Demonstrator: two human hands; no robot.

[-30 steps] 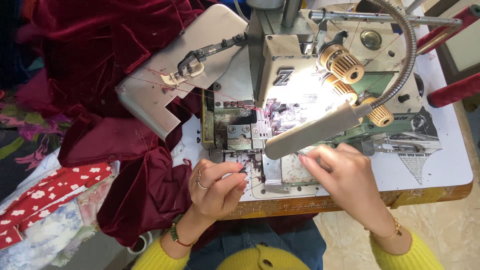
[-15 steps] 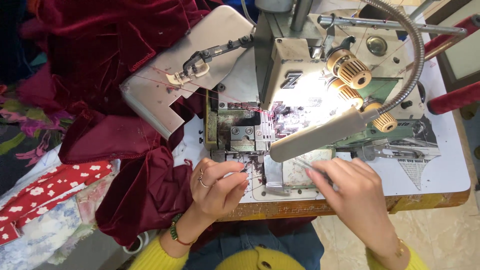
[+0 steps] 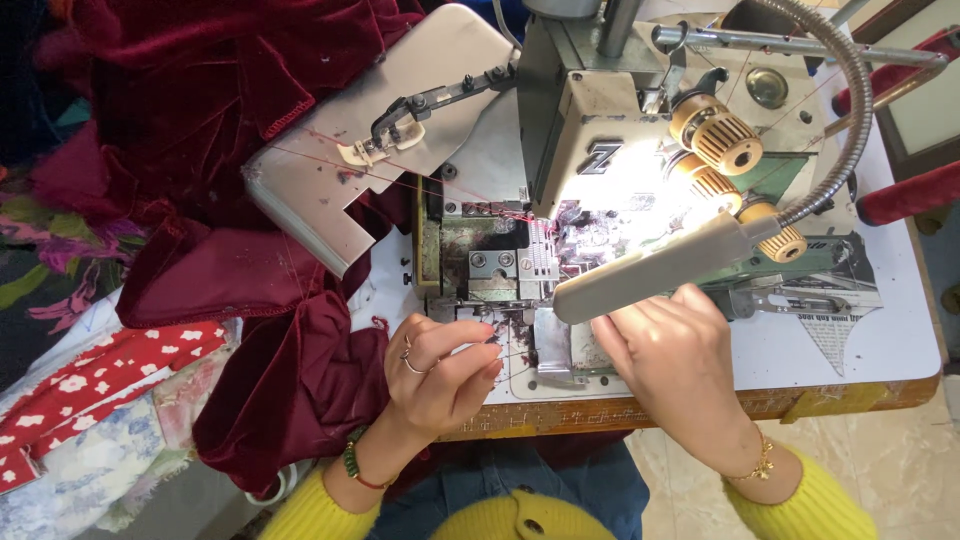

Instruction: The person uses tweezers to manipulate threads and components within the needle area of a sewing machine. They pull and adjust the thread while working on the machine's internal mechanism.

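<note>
Cloth [image 3: 200, 200], dark red and soft, piles up on the left of the sewing machine [image 3: 600, 170] and crowds my left hand [image 3: 440, 370]. I see its fingers pinched together on a thin thread [image 3: 515, 352]. My right hand [image 3: 665, 365] lies flat under the lamp [image 3: 665, 270], fingers together, near the table [image 3: 890, 340] edge. It has slid nearer since before.

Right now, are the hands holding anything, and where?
The left hand pinches a thin thread between its fingertips, near the front of the sewing machine. The right hand rests on the machine's front plate; whether it holds anything cannot be told.
</note>
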